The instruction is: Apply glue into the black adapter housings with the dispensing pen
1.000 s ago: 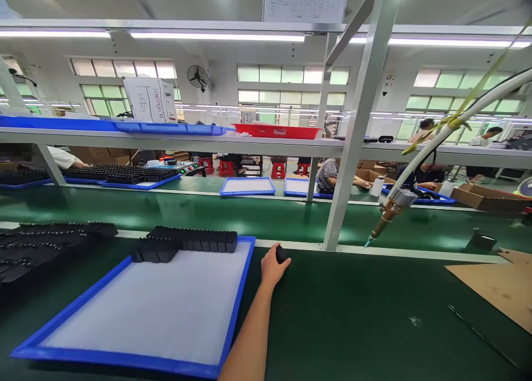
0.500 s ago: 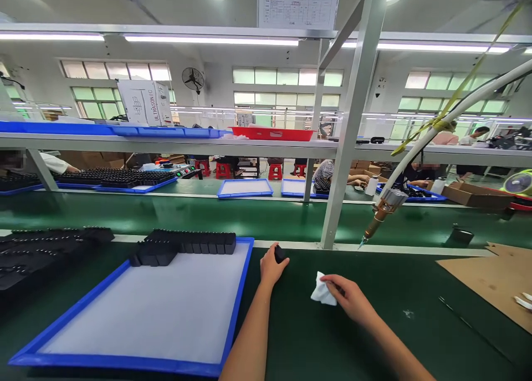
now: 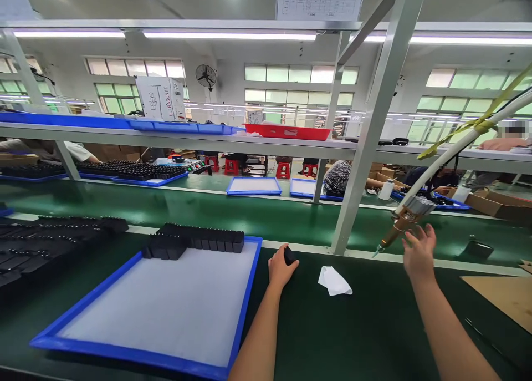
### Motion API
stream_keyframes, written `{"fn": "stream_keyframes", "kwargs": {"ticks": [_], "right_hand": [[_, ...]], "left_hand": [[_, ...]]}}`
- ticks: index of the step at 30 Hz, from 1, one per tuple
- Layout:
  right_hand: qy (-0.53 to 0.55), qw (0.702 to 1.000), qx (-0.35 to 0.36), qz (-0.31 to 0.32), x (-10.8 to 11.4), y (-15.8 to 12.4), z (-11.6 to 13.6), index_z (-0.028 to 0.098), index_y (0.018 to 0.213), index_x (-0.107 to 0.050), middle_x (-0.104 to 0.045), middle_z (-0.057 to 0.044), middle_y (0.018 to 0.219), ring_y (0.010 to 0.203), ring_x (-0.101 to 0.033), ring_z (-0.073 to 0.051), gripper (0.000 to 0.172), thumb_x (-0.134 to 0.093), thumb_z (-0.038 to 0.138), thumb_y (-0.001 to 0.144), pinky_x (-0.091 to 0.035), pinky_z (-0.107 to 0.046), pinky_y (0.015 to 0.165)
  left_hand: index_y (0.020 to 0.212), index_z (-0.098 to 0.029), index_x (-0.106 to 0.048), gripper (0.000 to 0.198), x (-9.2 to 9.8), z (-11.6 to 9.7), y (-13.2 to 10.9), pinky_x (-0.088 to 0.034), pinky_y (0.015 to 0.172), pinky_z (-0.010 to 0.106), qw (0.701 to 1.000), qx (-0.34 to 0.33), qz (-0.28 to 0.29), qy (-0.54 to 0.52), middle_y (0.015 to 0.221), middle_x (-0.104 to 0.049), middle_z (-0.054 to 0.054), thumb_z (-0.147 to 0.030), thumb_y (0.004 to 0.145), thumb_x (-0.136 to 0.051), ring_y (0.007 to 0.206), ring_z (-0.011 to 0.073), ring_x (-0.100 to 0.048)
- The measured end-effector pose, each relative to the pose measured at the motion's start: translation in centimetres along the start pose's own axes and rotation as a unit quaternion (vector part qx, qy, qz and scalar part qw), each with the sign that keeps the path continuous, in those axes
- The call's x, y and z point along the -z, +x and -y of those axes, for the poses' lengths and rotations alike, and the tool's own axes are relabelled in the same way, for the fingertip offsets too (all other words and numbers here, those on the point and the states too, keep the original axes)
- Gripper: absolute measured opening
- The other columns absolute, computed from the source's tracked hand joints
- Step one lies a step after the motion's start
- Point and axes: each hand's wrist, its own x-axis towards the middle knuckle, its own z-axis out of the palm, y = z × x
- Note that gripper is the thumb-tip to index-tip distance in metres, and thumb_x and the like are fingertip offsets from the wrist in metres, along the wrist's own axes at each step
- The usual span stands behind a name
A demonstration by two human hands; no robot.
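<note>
the dispensing gun (image 3: 398, 228) hung on its white hose (image 3: 446, 162) above the far edge of the green table (image 3: 366, 325), just to the left of the right hand (image 3: 419, 253) and a little ahead of it. that hand was by far the nearer one; its fingers were spread and slightly curled beside the brown body, and whether any fingertip touched it could not be told.

the gun's long axis ran aslant, from the silver cap at upper right down to the slim nozzle at lower left, so that it pointed downward and toward the left hand's side.

the left hand (image 3: 280, 267), well apart from the gun, had its thumb and fingers closed around a small black block (image 3: 290, 255) on the table, just right of the blue-rimmed tray (image 3: 246, 303). most of the block was covered, so its long axis could not be made out. between the two hands lay a crumpled white wipe (image 3: 334, 281), touching neither. more black blocks (image 3: 216, 240) stood in rows at the tray's far end.
</note>
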Motion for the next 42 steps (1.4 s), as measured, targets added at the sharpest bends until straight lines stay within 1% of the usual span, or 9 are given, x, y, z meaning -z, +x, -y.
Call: {"fn": "stream_keyframes", "kwargs": {"ticks": [6, 12, 17, 23, 27, 32, 35, 38, 42], "right_hand": [[0.031, 0.985, -0.08, 0.148, -0.6, 1.3, -1.3, 0.038, 0.119, -0.051, -0.052, -0.006, 0.126, 0.101, -0.063, -0.029, 0.079, -0.079, 0.025, 0.046, -0.052, -0.039, 0.074], [0.027, 0.986, -0.088, 0.142, -1.3, -1.0, -0.9, 0.034, 0.121, -0.047, -0.049, -0.006, 0.125, 0.095, -0.065, -0.024, 0.085, -0.085, 0.026, 0.045, -0.055, -0.033, 0.066], [0.052, 0.989, -0.127, 0.046, -2.6, -4.9, 0.1, 0.027, 0.105, -0.046, -0.052, -0.001, 0.109, 0.085, -0.066, -0.017, 0.074, -0.088, 0.037, 0.046, -0.057, -0.03, 0.067], [0.076, 0.976, -0.158, 0.127, -4.1, -10.1, 2.1, 0.021, 0.089, -0.056, -0.059, 0.001, 0.091, 0.072, -0.066, -0.014, 0.046, -0.081, 0.048, 0.06, -0.058, -0.028, 0.066], [0.108, 0.975, -0.134, 0.14, -6.6, -12.8, 3.6, 0.021, 0.091, -0.058, -0.063, -0.001, 0.097, 0.07, -0.066, -0.013, 0.04, -0.076, 0.049, 0.068, -0.056, -0.027, 0.063], [0.151, 0.974, -0.116, 0.12, -11.2, -15.5, 4.8, 0.019, 0.096, -0.059, -0.06, 0.003, 0.067, 0.058, -0.058, -0.011, 0.035, -0.067, 0.048, 0.077, -0.05, -0.025, 0.06], [0.186, 0.97, -0.112, 0.11, -13.2, -16.5, 5.3, 0.02, 0.091, -0.058, -0.055, 0.005, 0.062, 0.054, -0.053, -0.009, 0.03, -0.066, 0.045, 0.078, -0.045, -0.023, 0.055], [0.209, 0.963, -0.113, 0.123, -13.9, -16.7, 5.3, 0.021, 0.088, -0.057, -0.053, 0.005, 0.063, 0.053, -0.051, -0.008, 0.024, -0.065, 0.042, 0.08, -0.042, -0.022, 0.053], [0.218, 0.962, -0.113, 0.119, -13.7, -15.8, 4.4, 0.021, 0.087, -0.056, -0.054, 0.005, 0.068, 0.053, -0.049, -0.008, 0.023, -0.067, 0.04, 0.079, -0.04, -0.021, 0.051]], "left_hand": [[0.129, -0.027, -0.047, 0.058, 0.0, -0.1, 0.0, -0.031, 0.104, 0.038, 1.0, 0.002, -0.001, 0.005, 0.123, -0.063, 0.006, -0.034, 0.075, -0.067, 0.117, 0.0243, -0.055], [0.13, -0.028, -0.047, 0.058, 0.0, -0.1, 0.1, -0.031, 0.103, 0.037, 1.0, 0.012, 0.004, 0.008, 0.125, -0.062, 0.005, -0.034, 0.076, -0.067, 0.119, 0.0243, -0.054], [0.131, -0.028, -0.046, 0.057, 0.1, 0.0, 0.1, -0.03, 0.103, 0.037, 1.0, 0.008, 0.008, 0.011, 0.127, -0.061, 0.006, -0.035, 0.078, -0.065, 0.119, 0.0244, -0.053], [0.132, -0.027, -0.045, 0.057, 0.1, 0.0, 0.0, -0.031, 0.103, 0.038, 1.0, 0.003, 0.009, 0.014, 0.128, -0.06, 0.006, -0.035, 0.078, -0.064, 0.12, 0.0256, -0.052], [0.132, -0.027, -0.045, 0.06, 0.3, 0.0, 0.0, -0.029, 0.106, 0.04, 1.0, 0.009, 0.019, -0.004, 0.128, -0.06, 0.006, -0.028, 0.075, -0.064, 0.122, 0.0265, -0.051], [0.138, -0.023, -0.042, 0.069, 0.7, 0.0, -0.2, -0.038, 0.103, 0.034, 0.996, -0.028, 0.072, -0.043, 0.132, -0.057, 0.007, -0.014, 0.071, -0.058, 0.119, 0.0236, -0.054], [0.132, -0.022, -0.05, 0.067, 0.7, -0.5, -0.7, -0.04, 0.103, 0.026, 0.988, -0.075, 0.119, -0.069, 0.135, -0.055, 0.004, -0.009, 0.067, -0.06, 0.12, 0.0193, -0.053], [0.125, -0.022, -0.057, 0.053, 0.4, -1.2, -1.2, -0.04, 0.104, 0.028, 0.98, -0.117, 0.136, -0.088, 0.129, -0.058, 0.004, -0.022, 0.073, -0.065, 0.118, 0.0196, -0.054], [0.125, -0.021, -0.059, 0.047, -0.6, -1.8, -1.4, -0.044, 0.099, 0.032, 0.986, -0.112, 0.096, -0.08, 0.122, -0.059, 0.008, -0.039, 0.082, -0.059, 0.11, 0.0216, -0.057]]}}
